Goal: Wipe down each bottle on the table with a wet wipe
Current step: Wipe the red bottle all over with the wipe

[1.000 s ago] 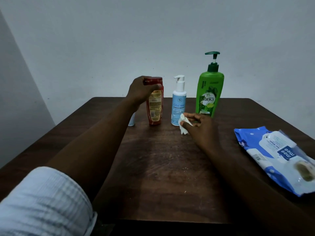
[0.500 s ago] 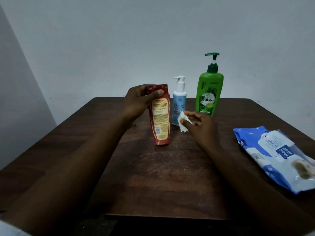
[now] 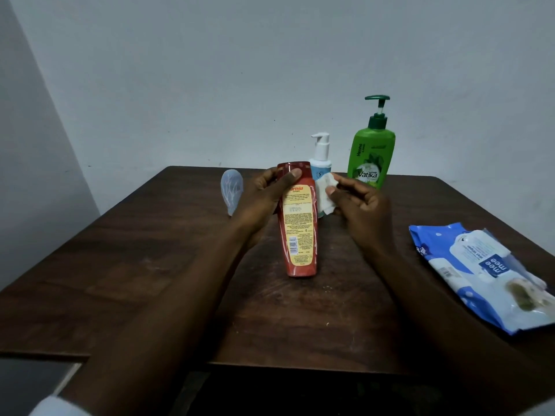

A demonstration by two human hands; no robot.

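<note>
Red plastic marks the shampoo bottle (image 3: pixel 298 223), which leans over the middle of the dark wooden worktop (image 3: pixel 135 265) with its yellow back label facing the camera. The person's left hand (image 3: pixel 261 202) grips it near the upper end, fingers (image 3: pixel 270 177) curled behind it and the thumb lying across the front. Whether its lower end touches the wood cannot be told. Just to its right, the right hand (image 3: pixel 365 211) pinches a crumpled white wet wipe (image 3: pixel 325 196) between thumb and fingers (image 3: pixel 345 183), with the wipe against or just beside the bottle's right side near the top. Behind the hands, toward the far edge, stand a partly hidden white-and-blue pump bottle (image 3: pixel 320 157) and, to its right, a taller green pump bottle (image 3: pixel 372 154) marked Vatika. A translucent bluish bottle (image 3: pixel 232 192) stands near the far edge, left of the left hand. A blue-and-white wipes pack (image 3: pixel 480 274) lies flat near the right edge. A pale wall (image 3: pixel 270 70) rises behind.
</note>
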